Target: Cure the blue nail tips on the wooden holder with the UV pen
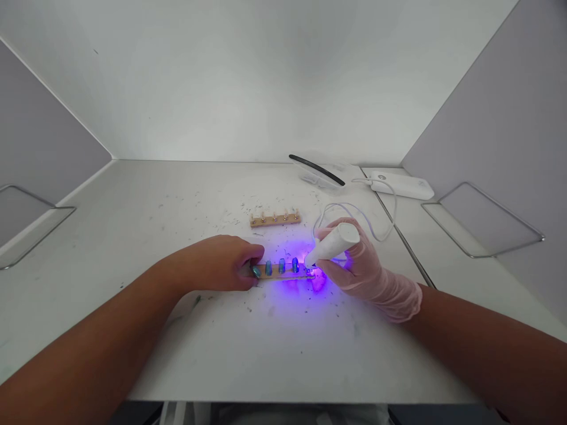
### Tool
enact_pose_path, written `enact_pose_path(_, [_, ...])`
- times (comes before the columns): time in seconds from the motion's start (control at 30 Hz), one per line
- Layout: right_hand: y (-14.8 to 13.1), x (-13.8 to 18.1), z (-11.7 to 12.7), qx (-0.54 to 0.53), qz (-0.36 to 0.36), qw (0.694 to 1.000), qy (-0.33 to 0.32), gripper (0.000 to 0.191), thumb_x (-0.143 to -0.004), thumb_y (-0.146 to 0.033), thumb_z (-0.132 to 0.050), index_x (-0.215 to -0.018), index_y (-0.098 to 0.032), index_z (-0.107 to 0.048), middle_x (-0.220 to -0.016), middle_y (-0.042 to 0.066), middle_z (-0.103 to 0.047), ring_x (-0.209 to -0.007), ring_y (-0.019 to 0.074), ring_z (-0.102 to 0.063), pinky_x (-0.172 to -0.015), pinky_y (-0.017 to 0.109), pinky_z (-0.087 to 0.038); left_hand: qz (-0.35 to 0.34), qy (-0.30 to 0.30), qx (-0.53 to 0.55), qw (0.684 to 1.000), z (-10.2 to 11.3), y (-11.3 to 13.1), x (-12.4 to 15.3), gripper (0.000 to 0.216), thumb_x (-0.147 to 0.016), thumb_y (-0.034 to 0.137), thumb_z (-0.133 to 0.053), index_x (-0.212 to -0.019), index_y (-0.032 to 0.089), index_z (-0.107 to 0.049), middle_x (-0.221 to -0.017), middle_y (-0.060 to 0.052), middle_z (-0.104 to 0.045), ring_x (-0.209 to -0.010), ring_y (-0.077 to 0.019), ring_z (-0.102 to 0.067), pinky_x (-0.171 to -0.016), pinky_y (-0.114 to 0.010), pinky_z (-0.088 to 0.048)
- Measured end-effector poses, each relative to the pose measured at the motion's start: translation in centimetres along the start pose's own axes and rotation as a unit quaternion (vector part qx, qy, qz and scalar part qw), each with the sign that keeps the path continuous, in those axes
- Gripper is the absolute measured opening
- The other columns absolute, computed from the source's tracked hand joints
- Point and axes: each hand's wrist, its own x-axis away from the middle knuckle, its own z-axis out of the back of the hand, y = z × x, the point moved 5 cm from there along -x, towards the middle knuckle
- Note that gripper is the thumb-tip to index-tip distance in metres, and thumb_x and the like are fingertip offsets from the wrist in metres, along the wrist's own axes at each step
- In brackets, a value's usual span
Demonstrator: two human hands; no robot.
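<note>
My bare left hand [225,262] pinches the left end of a wooden nail display stand [274,275] lying on the white table. Several glossy blue-green false nails [282,266] stand in a row along it. In a pink glove, my right hand [354,265] grips a white handheld UV lamp [334,243], tilted with its lit end down at the stand's right end. Violet light spreads over that end and the tabletop around it. The lamp and glow hide the nail at the far right.
Behind lies a second wooden stand [275,220] with several small pegs. A white cable [392,218] loops from a white power bank [401,185]. A black curved file [316,169] rests at the back; wire frames [482,218] stand at both sides. Dark specks dot the table [199,348].
</note>
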Motion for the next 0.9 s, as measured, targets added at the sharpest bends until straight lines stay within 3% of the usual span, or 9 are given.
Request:
enact_pose_path(0.43, [0.05, 0.12, -0.04, -0.002, 0.004, 1.0, 0.006, 0.046, -0.086, -0.012, -0.065, -0.127, -0.03, -0.058, -0.094, 0.001, -0.071, -0.079, 0.0205, -0.061, -0.076, 0.042, -0.05, 0.008, -0.003, -0.002, 1.0, 0.12, 0.09, 0.1, 0.018, -0.079, 0.036, -0.058, -0.075, 0.025, -0.044, -0.071, 0.001, -0.058, -0.063, -0.0171, -0.046, -0.058, -0.034, -0.03])
enact_pose_path(0.9, [-0.03, -0.07, 0.11, 0.014, 0.004, 1.0, 0.005, 0.031, -0.087, -0.016, -0.064, -0.115, -0.028, -0.058, -0.089, 0.001, -0.07, -0.076, 0.0195, -0.062, -0.073, 0.041, -0.052, 0.002, -0.002, -0.005, 1.0, -0.02, 0.02, 0.03, 0.019, -0.08, 0.036, -0.058, -0.076, 0.025, -0.044, -0.071, 0.001, -0.059, -0.063, -0.0172, -0.048, -0.058, -0.034, -0.03])
